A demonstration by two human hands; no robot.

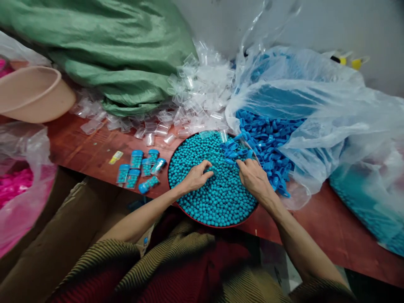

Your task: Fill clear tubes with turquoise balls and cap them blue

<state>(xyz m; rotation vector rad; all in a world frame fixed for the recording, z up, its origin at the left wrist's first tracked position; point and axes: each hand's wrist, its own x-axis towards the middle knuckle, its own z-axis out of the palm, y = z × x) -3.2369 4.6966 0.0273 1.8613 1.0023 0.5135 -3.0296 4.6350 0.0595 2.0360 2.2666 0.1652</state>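
A round red-rimmed tray (217,226) full of small teal balls (217,202) sits in front of me. Over the balls, my left hand (197,176) is closed with curled fingers around what looks like a clear plastic tube, hard to make out against the balls. At the tray's right side, my right hand (255,179) pinches at a blue plastic cap (229,161); its fingertips are partly hidden. More loose blue caps (232,147) lie on the balls just beyond it. Left of the tray, several filled tubes with blue caps (136,160) stand or lie on the table.
Empty clear tubes (205,92) are heaped behind the tray. A plastic bag (315,105) spills blue caps (268,134) on the right. A green sack (126,54), beige tub (34,97) and pink pieces (15,185) lie leftward. Bagged teal balls (362,206) sit far right on the red table (315,227).
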